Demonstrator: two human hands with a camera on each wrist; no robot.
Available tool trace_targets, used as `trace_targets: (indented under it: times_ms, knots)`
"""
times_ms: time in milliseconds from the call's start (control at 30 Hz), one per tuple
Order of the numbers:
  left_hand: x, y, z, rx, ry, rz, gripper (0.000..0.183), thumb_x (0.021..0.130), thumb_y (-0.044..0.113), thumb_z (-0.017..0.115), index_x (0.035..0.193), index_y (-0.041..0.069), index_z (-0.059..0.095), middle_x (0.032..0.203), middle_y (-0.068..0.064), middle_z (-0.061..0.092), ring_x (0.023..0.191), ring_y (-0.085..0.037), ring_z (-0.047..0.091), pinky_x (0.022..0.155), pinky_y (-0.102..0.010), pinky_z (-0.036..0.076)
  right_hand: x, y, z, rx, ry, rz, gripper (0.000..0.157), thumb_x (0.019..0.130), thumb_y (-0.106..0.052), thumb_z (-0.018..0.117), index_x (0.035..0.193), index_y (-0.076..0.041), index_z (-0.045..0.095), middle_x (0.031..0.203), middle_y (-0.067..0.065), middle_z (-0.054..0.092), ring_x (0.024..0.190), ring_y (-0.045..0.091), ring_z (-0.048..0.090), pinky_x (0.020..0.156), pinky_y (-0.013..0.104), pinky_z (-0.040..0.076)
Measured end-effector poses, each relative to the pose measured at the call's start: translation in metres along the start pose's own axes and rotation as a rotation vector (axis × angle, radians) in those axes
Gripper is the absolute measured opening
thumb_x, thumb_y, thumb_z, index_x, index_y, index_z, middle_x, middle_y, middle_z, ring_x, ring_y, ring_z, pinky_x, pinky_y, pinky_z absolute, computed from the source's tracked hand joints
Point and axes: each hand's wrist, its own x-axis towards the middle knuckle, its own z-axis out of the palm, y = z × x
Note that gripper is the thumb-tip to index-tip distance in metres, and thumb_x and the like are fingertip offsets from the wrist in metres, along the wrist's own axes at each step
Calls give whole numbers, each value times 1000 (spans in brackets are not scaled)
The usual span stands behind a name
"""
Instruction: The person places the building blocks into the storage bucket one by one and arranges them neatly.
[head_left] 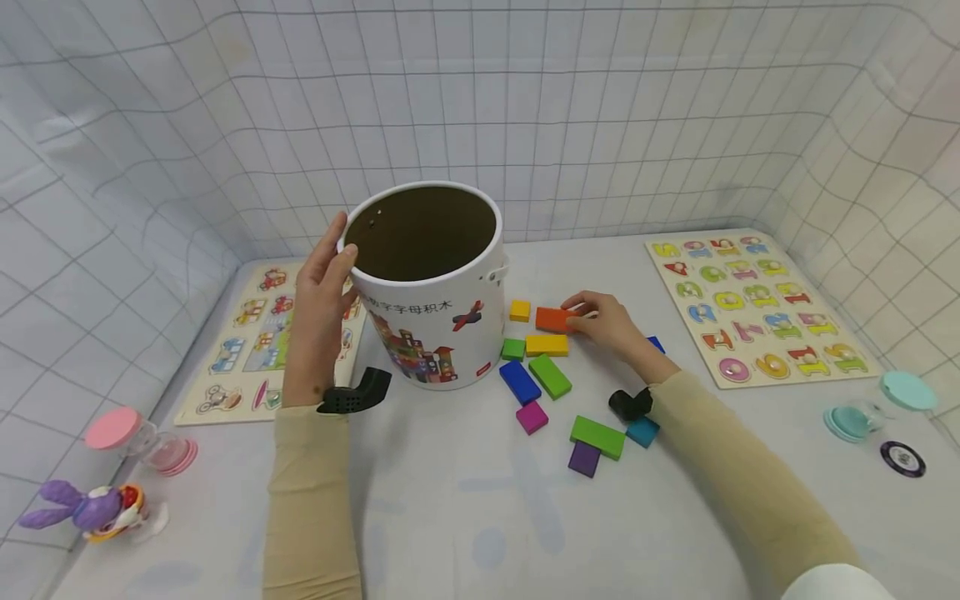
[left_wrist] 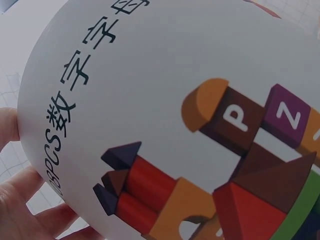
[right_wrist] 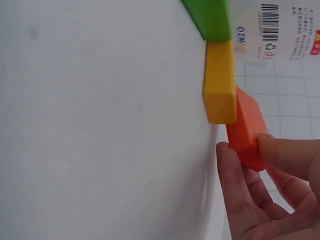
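Observation:
A big white bucket with printed building blocks on its side stands left of centre, mouth upward. My left hand presses against its left outer wall by the rim, fingers spread; in the left wrist view the printed wall covers part of those fingers. An orange rectangular block is pinched between the thumb and fingers of my right hand. Beside it lies a yellow block, with a small yellow-orange block to its left. Nearer are a small green block, a blue block and a longer green block.
More blocks lie closer to me: magenta, green, purple and teal. Puzzle boards lie left and right. A purple rabbit toy, a pink-lidded container and a teal-lidded one flank them.

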Motion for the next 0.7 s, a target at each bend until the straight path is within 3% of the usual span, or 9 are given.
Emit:
trace_targets:
  times_ms: [167, 367, 533, 700]
  knots:
    - [-1, 1, 1, 22, 3, -3, 50, 90, 29, 51, 137, 27, 35, 143, 13, 22, 131, -11, 20, 102, -55, 17, -12, -26, -20, 357, -2, 21, 31, 88, -15, 55, 118, -7, 51, 112, 14, 48, 93, 26, 58, 78, 29, 49]
    - [-1, 2, 2, 32, 5, 0, 49, 90, 29, 51, 136, 28, 35, 143, 13, 23, 130, -13, 22, 102, -56, 16, -35, -100, -47, 779, -35, -134, 37, 85, -13, 58, 120, -7, 49, 119, 13, 43, 94, 23, 60, 78, 24, 49]
    - [-1, 3, 1, 11, 8, -14, 48, 89, 32, 52, 135, 30, 37, 143, 14, 22, 131, -11, 20, 102, -56, 15, -35, -155, -45, 814, -111, -261, 34, 86, -9, 56, 120, -3, 51, 121, 14, 44, 101, 28, 54, 79, 24, 48]
    - [-1, 2, 2, 24, 13, -14, 48, 89, 32, 51, 135, 29, 37, 143, 13, 22, 130, -10, 18, 102, -55, 17, -17, -187, -27, 726, -192, -204, 33, 87, -7, 53, 120, -3, 54, 119, 12, 49, 101, 26, 54, 81, 27, 47]
